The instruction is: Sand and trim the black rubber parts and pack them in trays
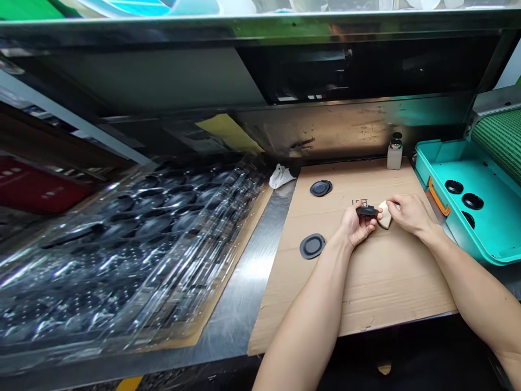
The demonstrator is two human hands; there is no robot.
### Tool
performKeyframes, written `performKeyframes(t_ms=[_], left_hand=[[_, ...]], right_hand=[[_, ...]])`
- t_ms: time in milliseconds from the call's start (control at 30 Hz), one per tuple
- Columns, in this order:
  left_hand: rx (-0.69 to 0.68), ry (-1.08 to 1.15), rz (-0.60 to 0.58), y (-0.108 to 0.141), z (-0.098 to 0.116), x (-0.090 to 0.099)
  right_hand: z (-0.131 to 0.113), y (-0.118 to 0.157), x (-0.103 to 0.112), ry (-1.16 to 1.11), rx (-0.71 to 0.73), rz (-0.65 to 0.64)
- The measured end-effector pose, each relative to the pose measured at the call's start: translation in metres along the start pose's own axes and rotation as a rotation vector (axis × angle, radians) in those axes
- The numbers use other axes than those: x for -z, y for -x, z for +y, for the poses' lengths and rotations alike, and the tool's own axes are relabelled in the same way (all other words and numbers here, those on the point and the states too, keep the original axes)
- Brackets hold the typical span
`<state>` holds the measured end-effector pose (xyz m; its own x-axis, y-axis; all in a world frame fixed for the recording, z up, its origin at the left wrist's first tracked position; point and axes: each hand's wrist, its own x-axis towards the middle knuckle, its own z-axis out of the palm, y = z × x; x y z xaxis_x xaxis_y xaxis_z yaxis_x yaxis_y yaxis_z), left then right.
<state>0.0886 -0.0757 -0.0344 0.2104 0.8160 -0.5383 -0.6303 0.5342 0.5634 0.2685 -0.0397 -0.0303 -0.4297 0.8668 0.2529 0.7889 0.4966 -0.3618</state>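
Note:
My left hand (pixel 358 228) is closed on a black round plastic part (pixel 367 211), held tilted a little above the cardboard sheet (pixel 391 282). Close beside it, my right hand (pixel 409 213) pinches a cream-coloured pad or folded cloth (pixel 385 215) by its upper edge. The pad is at or just beside the part's right side; whether they touch I cannot tell. Two more dark round parts lie on the cardboard to the left, an upper disc (pixel 321 188) and a lower disc (pixel 312 246).
A teal bin (pixel 504 255) with several black round parts (pixel 472 201) stands at right, beside a green conveyor belt (pixel 500 141). A small bottle (pixel 394 155) stands at the cardboard's back edge. White crumpled tissue (pixel 280 176) lies left of it. Clear plastic trays (pixel 195 239) of dark parts fill the left.

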Motion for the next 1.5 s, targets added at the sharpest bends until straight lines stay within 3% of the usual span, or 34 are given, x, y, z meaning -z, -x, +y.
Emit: performKeyframes(t_ms=[233,467,567,700,867,1200,1500], left_hand=[[0.009,0.062,-0.02,0.002,-0.001,0.002],[-0.029,0.011,-0.063,0.006,-0.003,-0.001],[-0.037,-0.015,-0.063,0.005,-0.005,-0.002],[-0.059,-0.102,-0.038,0.002,-0.011,-0.006],[-0.13,-0.24,0.001,0.001,-0.019,-0.012],[-0.15,-0.331,0.006,0.002,-0.023,-0.015],[-0.244,-0.411,0.01,-0.002,-0.028,-0.013]], right_hand=[[0.006,0.0,-0.007,0.016,-0.02,0.014],[0.005,0.001,-0.001,-0.205,0.061,0.19],[-0.003,0.003,0.003,-0.259,-0.011,0.205],[-0.01,0.004,0.001,-0.314,-0.071,0.16],[-0.012,0.005,0.003,-0.327,-0.035,0.072],[-0.006,0.004,0.005,-0.255,0.142,-0.065],[-0.009,0.005,0.012,-0.159,0.164,-0.108]])
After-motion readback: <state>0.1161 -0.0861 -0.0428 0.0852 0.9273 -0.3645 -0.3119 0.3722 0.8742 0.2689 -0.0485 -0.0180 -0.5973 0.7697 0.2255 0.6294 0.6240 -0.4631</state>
